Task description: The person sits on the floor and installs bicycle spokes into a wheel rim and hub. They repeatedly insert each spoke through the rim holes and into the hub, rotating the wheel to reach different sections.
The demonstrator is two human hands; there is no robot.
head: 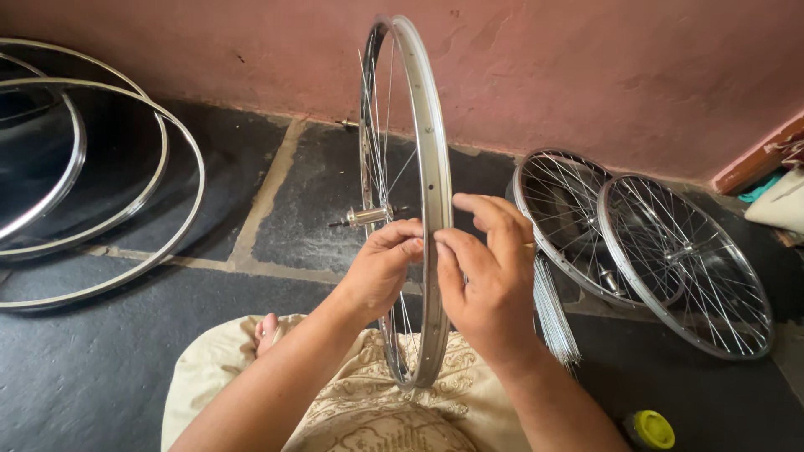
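Wall point(586, 67): rough pink plaster, scuffed, running along the far edge of the floor. Floor point(100, 368): dark stone slabs with pale joints, evenly daylit. Stock on floor: bare rims point(180, 134) at the left edge; two spoked wheels point(645, 251) leaning at the right near a reddish skirting point(758, 159); yellow-lidded pot point(651, 428) at the near right corner.

wheel rim point(429, 167) upright on the lap, centre | left hand point(381, 266) left of it, right hand point(486, 276) right, both touching | bare rims point(109, 201) flat far left | two spoked wheels point(645, 251) right, against wall point(586, 67) | loose spokes point(553, 314) beside right wrist | small cap point(651, 429) bottom right
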